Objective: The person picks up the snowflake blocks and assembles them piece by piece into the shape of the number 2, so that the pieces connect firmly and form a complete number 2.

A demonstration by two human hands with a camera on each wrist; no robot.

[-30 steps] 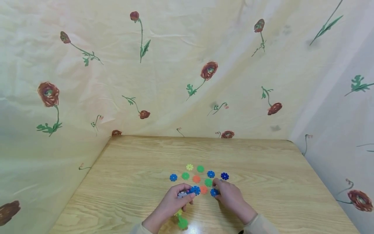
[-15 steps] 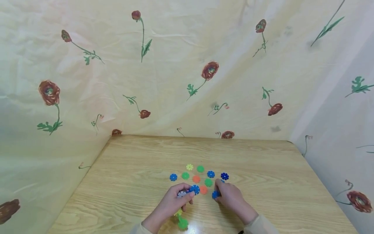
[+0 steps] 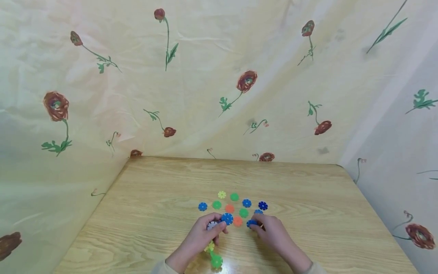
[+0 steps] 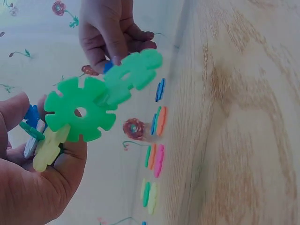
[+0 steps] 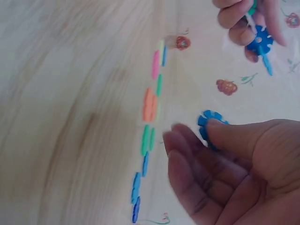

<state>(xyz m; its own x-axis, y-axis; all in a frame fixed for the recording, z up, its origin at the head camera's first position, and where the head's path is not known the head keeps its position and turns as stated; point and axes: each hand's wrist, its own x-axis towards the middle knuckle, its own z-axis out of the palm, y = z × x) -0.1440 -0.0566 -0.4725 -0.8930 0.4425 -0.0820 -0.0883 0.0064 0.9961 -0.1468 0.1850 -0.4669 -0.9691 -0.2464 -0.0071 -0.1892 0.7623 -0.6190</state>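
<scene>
My left hand (image 3: pixel 205 231) grips a chain of interlocking notched plastic discs. A blue disc (image 3: pixel 227 219) stands at its fingertips, with a white disc (image 3: pixel 212 225) beside it. From the lower side of the hand hang a yellow disc (image 3: pixel 210 246) and a green disc (image 3: pixel 216 261). In the left wrist view, two green discs slot together, the nearer green disc (image 4: pixel 70 103) meeting the yellow disc (image 4: pixel 50 147). My right hand (image 3: pixel 275 233) pinches a separate blue disc (image 5: pixel 211 121) between thumb and fingers, partly hidden by the thumb. A gap separates it from the chain.
Several loose discs lie on the wooden table (image 3: pixel 164 182) beyond my hands, among them an orange disc (image 3: pixel 237 221), a dark blue disc (image 3: pixel 262 206) and a pale yellow disc (image 3: pixel 222 195). Flower-patterned cloth (image 3: pixel 198 76) surrounds the table's back and sides.
My right fingers have turned the pinched blue disc, which now looks flatter to the head camera. Another blue disc behind that hand has come into view. The left hand has barely moved.
</scene>
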